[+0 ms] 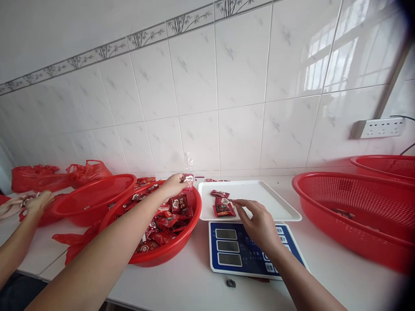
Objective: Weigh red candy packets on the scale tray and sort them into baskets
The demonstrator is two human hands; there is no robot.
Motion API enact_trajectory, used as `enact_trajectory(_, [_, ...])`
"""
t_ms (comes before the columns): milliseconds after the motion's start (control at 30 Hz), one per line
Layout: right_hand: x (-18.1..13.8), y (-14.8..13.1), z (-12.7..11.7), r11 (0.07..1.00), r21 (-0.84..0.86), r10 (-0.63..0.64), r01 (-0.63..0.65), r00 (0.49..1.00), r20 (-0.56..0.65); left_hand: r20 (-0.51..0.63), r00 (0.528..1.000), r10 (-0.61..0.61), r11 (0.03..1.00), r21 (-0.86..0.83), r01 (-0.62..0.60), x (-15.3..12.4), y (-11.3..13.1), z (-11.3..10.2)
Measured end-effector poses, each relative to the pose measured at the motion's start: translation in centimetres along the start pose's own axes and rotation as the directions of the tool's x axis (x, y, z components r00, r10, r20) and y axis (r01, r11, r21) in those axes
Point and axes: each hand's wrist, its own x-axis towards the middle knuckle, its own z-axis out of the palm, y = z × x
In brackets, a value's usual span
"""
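My left hand (171,186) is closed on a small red packet (188,181) above the right rim of a red plastic basket (186,246). Clear plastic (188,160) stands up from that packet; whether it is part of it I cannot tell. Many red wrapped packets (167,221) fill the basket. My right hand (257,220) reaches over a blue and white digital scale (249,248). Its thumb and forefinger pinch the edge of a red packet (223,201) on the white tray (266,201). Two other red packets lie against that one, above and below.
Red baskets stand at the right (340,229) and left (97,198). Red plastic bags (87,172) sit at the far left, near another person's hands (40,202). A small dark object (231,283) lies before the scale. A power strip (382,128) is on the tiled wall.
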Motion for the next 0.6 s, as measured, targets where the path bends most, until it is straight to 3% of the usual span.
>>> enact_trajectory(100, [0.0,0.0,0.0,1.0,0.008,-0.004,0.005,1.0,-0.016,0.078,0.996,0.04,0.98,-0.199,-0.024,0.2,2.1,1.8])
enact_trajectory(167, [0.1,0.0,0.0,1.0,0.005,0.001,-0.001,1.0,-0.015,0.145,0.988,0.052,0.993,-0.11,-0.036,0.1,3.2,3.3])
enact_trajectory(267, [0.1,0.1,-0.1,1.0,-0.001,0.008,-0.008,1.0,-0.015,0.169,0.98,0.105,0.979,0.157,-0.132,0.2,4.3,5.5])
enact_trajectory(400, [0.2,0.0,-0.2,1.0,0.019,0.001,-0.001,1.0,-0.016,0.267,0.947,0.177,0.942,0.234,-0.241,0.9,4.8,8.1])
enact_trajectory(600, [0.3,-0.1,-0.4,1.0,0.014,-0.003,0.003,0.999,-0.032,0.411,0.911,0.041,0.92,0.34,-0.195,1.5,5.2,11.0])
